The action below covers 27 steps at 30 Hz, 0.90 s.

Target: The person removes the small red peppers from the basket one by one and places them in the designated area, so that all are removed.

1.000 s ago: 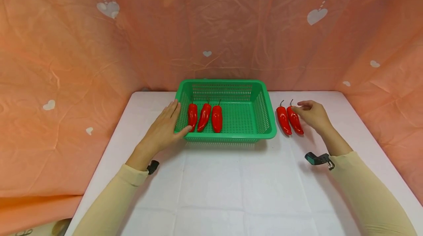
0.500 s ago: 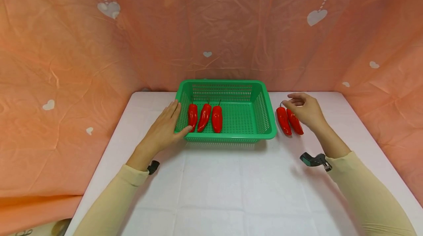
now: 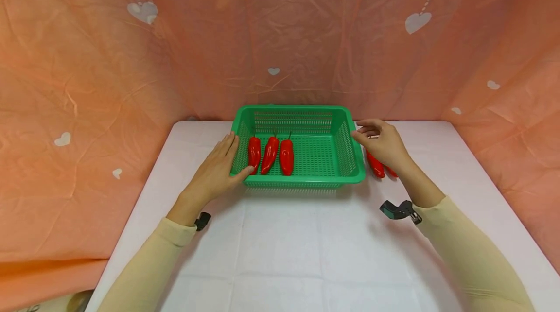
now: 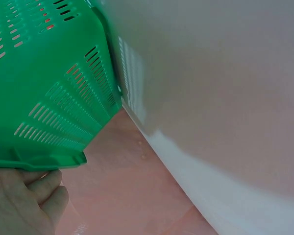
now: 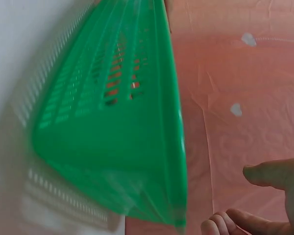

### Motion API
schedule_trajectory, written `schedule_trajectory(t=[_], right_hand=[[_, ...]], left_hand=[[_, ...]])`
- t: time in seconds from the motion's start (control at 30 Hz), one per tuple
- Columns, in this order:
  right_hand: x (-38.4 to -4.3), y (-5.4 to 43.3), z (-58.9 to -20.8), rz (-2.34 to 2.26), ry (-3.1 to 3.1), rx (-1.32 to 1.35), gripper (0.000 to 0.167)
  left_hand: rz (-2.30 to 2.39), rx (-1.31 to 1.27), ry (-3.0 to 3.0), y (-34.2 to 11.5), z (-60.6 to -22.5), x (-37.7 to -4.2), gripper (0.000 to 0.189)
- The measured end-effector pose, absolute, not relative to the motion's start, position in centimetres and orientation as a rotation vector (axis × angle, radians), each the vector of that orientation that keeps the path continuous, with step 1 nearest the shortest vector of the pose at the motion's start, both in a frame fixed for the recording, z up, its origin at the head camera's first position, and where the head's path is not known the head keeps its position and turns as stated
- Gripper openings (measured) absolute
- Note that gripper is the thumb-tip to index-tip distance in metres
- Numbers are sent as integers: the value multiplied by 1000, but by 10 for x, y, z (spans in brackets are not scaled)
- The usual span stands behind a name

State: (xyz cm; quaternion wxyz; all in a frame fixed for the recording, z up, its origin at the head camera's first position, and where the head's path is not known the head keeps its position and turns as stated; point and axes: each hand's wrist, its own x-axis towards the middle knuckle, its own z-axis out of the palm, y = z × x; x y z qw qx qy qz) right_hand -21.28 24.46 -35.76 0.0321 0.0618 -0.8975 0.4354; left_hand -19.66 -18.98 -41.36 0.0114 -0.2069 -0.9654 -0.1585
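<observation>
A green plastic basket (image 3: 302, 180) stands at the back middle of the table. Inside its left half lie three red chili peppers (image 3: 286, 157), side by side with stems pointing back. My left hand (image 3: 213, 172) rests along the basket's left rim, fingers straight and thumb at the front corner; the left wrist view has its fingers (image 4: 48, 188) at the rim. Near the right rim hovers my right hand (image 3: 385, 147), holding nothing; its thumb and fingers are apart in the right wrist view. Partly hidden beneath it, two more red chili peppers (image 3: 376, 166) lie on the table.
A white cloth (image 3: 280, 244) covers the table. Behind and at both sides hangs an orange-pink curtain (image 3: 302, 35) with white hearts. Each wrist carries a small black camera mount (image 3: 400, 211).
My right hand has moved left from the peppers on the table towards the basket's right rim, without lifting any. The left hand and basket have stayed in place.
</observation>
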Motion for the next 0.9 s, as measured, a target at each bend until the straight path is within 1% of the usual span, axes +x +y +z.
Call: schedule_trajectory(t=[0.17, 0.47, 0.9], right_hand=[[-218, 229, -362, 1368, -2775, 232, 56], [-228, 201, -369, 1341, -2817, 320, 50], [-240, 165, -377, 1353, -2866, 394, 49]], left_hand=[[-499, -648, -3007, -190, -413, -197, 104], [-486, -651, -3003, -190, -412, -196, 103], [-447, -649, -3015, -190, -412, -196, 105]])
